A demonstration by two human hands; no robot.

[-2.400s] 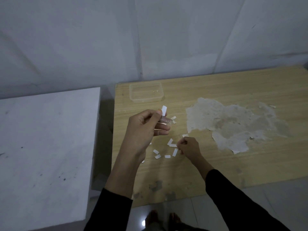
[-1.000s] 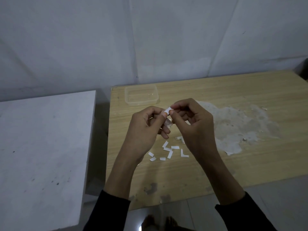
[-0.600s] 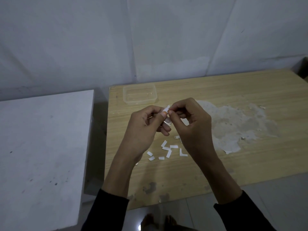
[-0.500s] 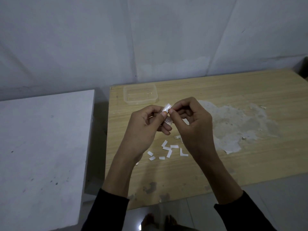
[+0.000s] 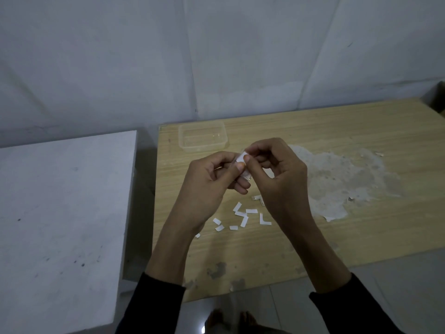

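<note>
the small white paper slip (image 5: 241,157) is up in the air above the wooden table (image 5: 313,239), between both hands, nearer to the person than the clear plastic box (image 5: 203,138). the left hand (image 5: 207,186) pinches it with thumb and forefinger. its other fingers are curled under and hold also a small clear thing (image 5: 246,176); what it is i cannot tell. the right hand (image 5: 280,182) pinches the same slip from the other side, fingers curled in. under the hands many white paper pieces (image 5: 243,216) lie scattered on the table, near a pale worn patch (image 5: 337,179). to the left stands a white block (image 5: 60,213), apart from the table.
</note>
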